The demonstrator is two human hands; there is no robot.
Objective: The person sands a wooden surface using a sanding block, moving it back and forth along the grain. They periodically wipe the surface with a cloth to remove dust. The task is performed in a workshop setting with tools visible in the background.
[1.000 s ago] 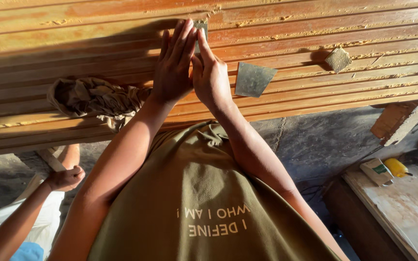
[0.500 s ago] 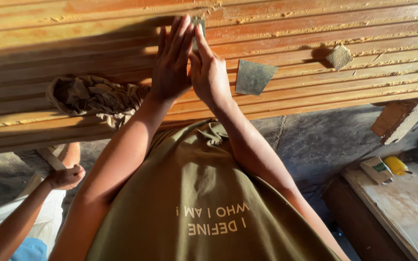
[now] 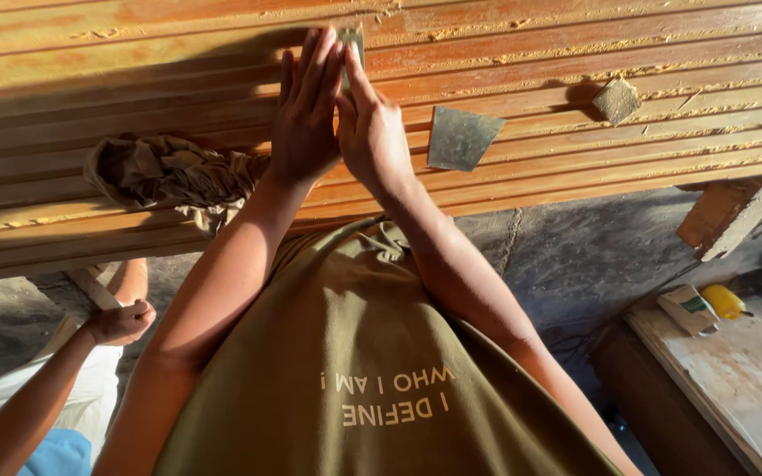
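Sunlit wooden planks [image 3: 575,79] laid side by side fill the upper view, with a grey floor below their near edge. Since half a second ago my two hands have hardly moved; they stay pressed side by side on the planks near the far edge. My left hand [image 3: 309,110] lies flat, fingers stretched out and together, holding nothing that I can see. My right hand [image 3: 370,128] stands on its edge against it, fingers straight, pinning one small grey scrap of sandpaper [image 3: 352,40] at the fingertips. Count on the planks: one larger grey sandpaper sheet [image 3: 462,138] just right of my right hand, one small folded sandpaper piece [image 3: 616,100] farther right, well apart, and one crumpled brown cloth [image 3: 165,172] to the left of my left wrist. Off the planks' near edge, at lower left, one co-worker's fist [image 3: 119,322] is closed. At lower right, one board [image 3: 734,388] carries a yellow object [image 3: 723,301].
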